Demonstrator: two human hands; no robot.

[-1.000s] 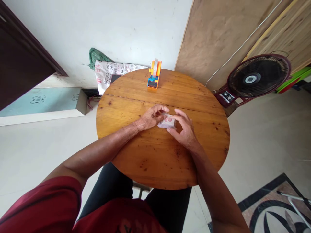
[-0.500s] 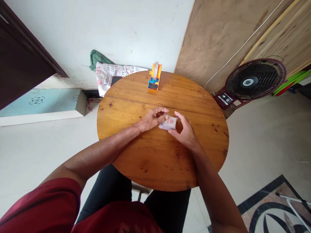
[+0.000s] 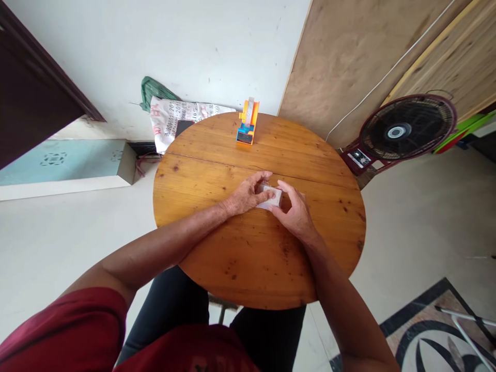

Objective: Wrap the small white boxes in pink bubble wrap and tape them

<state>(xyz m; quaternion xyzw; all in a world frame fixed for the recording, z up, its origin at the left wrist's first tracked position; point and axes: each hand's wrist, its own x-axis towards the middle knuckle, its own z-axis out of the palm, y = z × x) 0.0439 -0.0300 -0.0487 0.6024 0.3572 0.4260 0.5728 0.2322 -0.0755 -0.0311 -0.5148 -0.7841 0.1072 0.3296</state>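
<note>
A small pale box (image 3: 277,198), loosely covered in clear plastic film, lies between my hands near the middle of the round wooden table (image 3: 240,268). My left hand (image 3: 248,194) grips its left end, with the thumb laid across the top and the fingers at the far side. Curved around the right end is my right hand (image 3: 296,213), its thumb at the near corner and its index finger at the far corner. Part of the box's top is hidden under my left thumb.
At the table's far edge stands an orange and blue tape dispenser (image 3: 247,124) with a roll of clear tape. Behind it lie a printed white sack (image 3: 166,121) and a green bag (image 3: 155,93) by the wall. A dark red fan (image 3: 405,129) stands to the right.
My left thumb has slid right, farther over the box's top, and the reddish print seen there before no longer shows. My right hand stays at the right end.
</note>
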